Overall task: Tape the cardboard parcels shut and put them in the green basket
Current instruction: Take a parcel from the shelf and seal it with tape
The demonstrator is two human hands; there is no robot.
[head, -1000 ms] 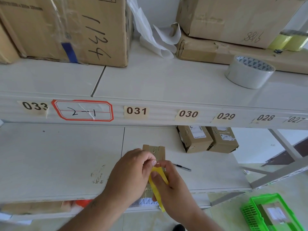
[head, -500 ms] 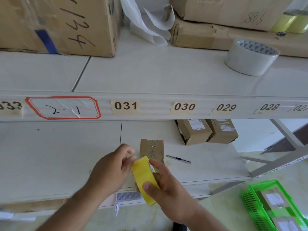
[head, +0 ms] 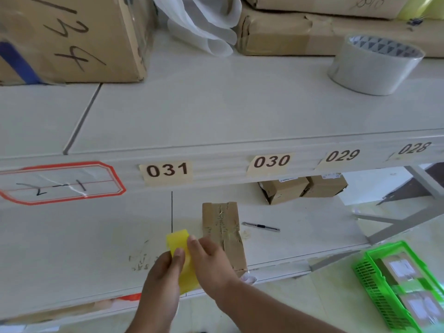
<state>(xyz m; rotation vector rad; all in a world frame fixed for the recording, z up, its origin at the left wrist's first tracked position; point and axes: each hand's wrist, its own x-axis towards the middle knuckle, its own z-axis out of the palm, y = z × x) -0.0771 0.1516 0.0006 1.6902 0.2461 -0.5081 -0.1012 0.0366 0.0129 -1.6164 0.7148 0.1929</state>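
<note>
Both hands hold the yellow tape roll (head: pixel 180 255) just left of the cardboard parcel (head: pixel 224 236) on the lower shelf (head: pixel 72 248): the left hand (head: pixel 162 282) pinches it with its thumb, and the right hand (head: pixel 211 258) grasps its other side. The tape looks light, thin and sticky, best pulled by its free end. The parcel seems small, stiff and light enough to lift by its sides into the green basket (head: pixel 374 284).

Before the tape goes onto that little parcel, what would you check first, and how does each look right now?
1. Yellow tape roll in hand: ok, left hand and right hand both grip it.
2. Free tape end found: cannot tell.
3. Cardboard parcel within reach: ok, beside the right hand.
4. Parcel seam closed: cannot tell, it looks torn.
5. Utility knife handy for cutting: ok, lying right of the parcel.
6. Green basket nearby: ok, down on the right.
</note>
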